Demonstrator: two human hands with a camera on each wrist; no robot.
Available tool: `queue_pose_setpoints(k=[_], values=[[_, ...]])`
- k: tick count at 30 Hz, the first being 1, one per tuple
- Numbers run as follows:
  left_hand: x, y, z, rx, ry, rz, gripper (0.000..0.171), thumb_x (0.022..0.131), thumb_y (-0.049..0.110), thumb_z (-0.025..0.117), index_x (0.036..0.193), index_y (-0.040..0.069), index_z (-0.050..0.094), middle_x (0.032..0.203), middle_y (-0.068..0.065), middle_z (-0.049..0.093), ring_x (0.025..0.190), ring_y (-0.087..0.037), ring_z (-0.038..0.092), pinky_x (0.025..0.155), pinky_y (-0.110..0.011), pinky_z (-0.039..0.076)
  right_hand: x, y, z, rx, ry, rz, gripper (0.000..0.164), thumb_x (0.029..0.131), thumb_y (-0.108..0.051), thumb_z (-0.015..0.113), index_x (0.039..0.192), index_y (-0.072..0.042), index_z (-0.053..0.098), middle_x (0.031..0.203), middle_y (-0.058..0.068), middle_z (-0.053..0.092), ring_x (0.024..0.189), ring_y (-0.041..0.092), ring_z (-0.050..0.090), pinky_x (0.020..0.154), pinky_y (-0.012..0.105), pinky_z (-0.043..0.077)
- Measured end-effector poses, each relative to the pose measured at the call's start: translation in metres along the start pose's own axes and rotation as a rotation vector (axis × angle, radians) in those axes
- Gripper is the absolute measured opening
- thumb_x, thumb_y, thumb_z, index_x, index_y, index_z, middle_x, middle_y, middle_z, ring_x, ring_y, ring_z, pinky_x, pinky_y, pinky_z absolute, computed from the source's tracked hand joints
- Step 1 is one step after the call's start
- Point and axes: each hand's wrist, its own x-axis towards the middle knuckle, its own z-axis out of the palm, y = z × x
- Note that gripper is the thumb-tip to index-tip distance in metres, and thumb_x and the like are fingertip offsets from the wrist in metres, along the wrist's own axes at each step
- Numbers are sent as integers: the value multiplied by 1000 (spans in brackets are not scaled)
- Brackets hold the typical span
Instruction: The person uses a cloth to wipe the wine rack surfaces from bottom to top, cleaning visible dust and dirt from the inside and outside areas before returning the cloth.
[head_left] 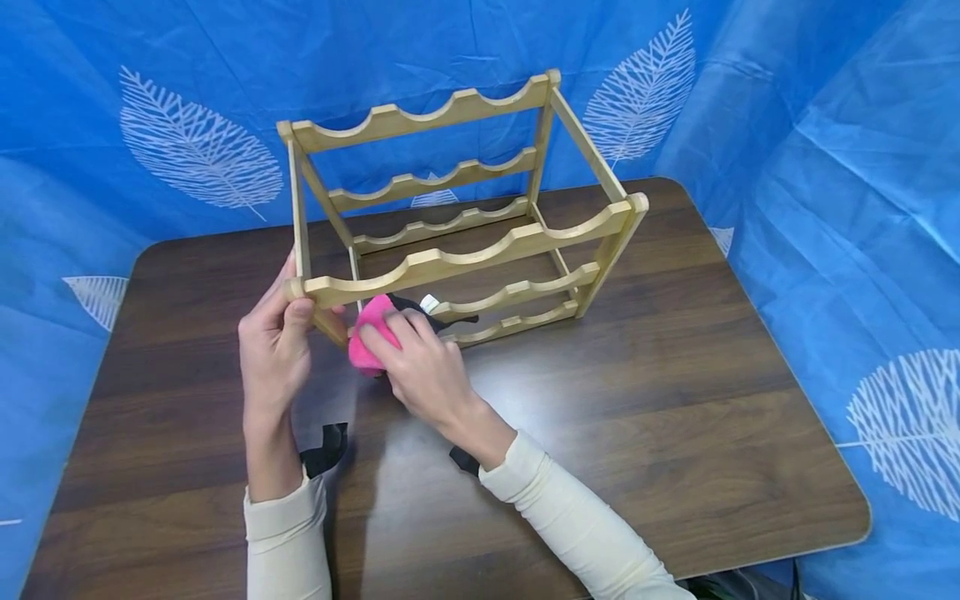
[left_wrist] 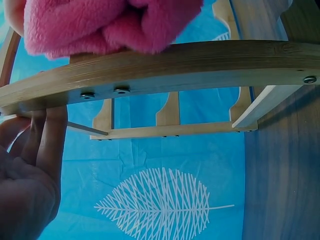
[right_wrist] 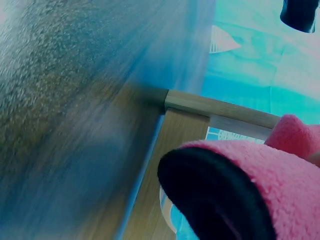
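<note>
Wooden rack stands on the brown table, near the blue curtain. It looks all put together, with its sides joined up. The left hand holds its front left corner at the top, with the thumb in front. The right hand holds a soft pink cloth in bent fingers, low down by the front left post. I think this spot is being wiped, so it is likely not done yet. I cannot tell which of the long bars are clean and which are left, because no dust or wet marks show.

The rack is pale yellow wood. Its long bars go up and down like waves, and its corner posts have round tops. Small dark screws sit in the wood. The cloth is fluffy and has a black side.
</note>
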Motion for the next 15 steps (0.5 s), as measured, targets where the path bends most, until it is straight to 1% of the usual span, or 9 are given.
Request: queue_pose_setpoints(k=[2, 5, 7, 9, 10, 12, 13, 14, 15], values=[[-1, 1, 0, -12, -1, 6, 52, 94, 37, 62, 94, -15, 69, 113, 4, 69, 131, -28, 50, 108, -38, 37, -2, 1, -1, 2, 10, 5, 33, 87, -3, 56, 111, -22, 68, 112, 2, 63, 107, 22, 59, 39, 29, 45], [0, 2, 0, -15, -4, 10, 52, 94, 37, 63, 92, -15, 68, 100, 8, 72, 130, -28, 51, 106, -36, 40, -4, 4, -3, 10, 27, 18, 35, 86, 1, 51, 108, -20, 69, 114, 4, 63, 110, 23, 58, 38, 29, 45], [0, 2, 0, -15, -7, 9, 53, 94, 38, 63, 92, -15, 68, 104, 8, 72, 130, -28, 51, 103, -34, 43, -6, 6, -3, 9, 45, 24, 36, 85, 3, 49, 106, -20, 69, 116, 5, 63, 112, 24, 57, 38, 30, 46], [1, 2, 0, -18, -8, 6, 54, 93, 39, 63, 91, -14, 68, 91, 9, 73, 134, -28, 47, 102, -32, 43, -8, 8, -2, 3, 64, 26, 37, 84, 4, 49, 105, -19, 70, 118, 7, 63, 114, 25, 57, 38, 30, 47], [1, 2, 1, -17, -8, 4, 54, 93, 39, 63, 92, -14, 68, 95, 9, 73, 134, -28, 47, 100, -31, 45, -9, 9, -2, 0, 76, 28, 37, 84, 4, 49, 104, -19, 70, 119, 8, 63, 115, 25, 57, 39, 30, 48], [1, 1, 1, -25, -8, 9, 55, 93, 41, 63, 93, -14, 69, 92, 5, 73, 134, -29, 46, 103, -33, 43, -11, 11, -2, -5, 97, 39, 37, 82, 4, 51, 104, -18, 71, 122, 10, 62, 118, 26, 56, 39, 29, 49], [1, 1, 1, -20, -7, 9, 55, 93, 41, 63, 94, -14, 69, 95, 4, 73, 133, -28, 47, 102, -32, 44, -12, 12, -3, 0, 104, 50, 36, 81, 4, 52, 104, -18, 71, 123, 11, 61, 120, 27, 55, 40, 29, 50], [1, 1, 0, -24, -7, 15, 56, 93, 41, 63, 93, -14, 69, 89, -1, 74, 133, -27, 48, 104, -33, 42, -13, 14, -4, 2, 110, 60, 35, 81, 3, 54, 103, -17, 71, 124, 11, 61, 121, 28, 55, 39, 29, 50], [1, 1, 0, -23, -6, 17, 57, 93, 42, 63, 93, -14, 69, 97, -4, 74, 129, -25, 52, 102, -32, 44, -14, 15, -5, 8, 112, 72, 34, 81, 3, 55, 103, -17, 70, 125, 12, 61, 122, 28, 54, 39, 30, 50]])
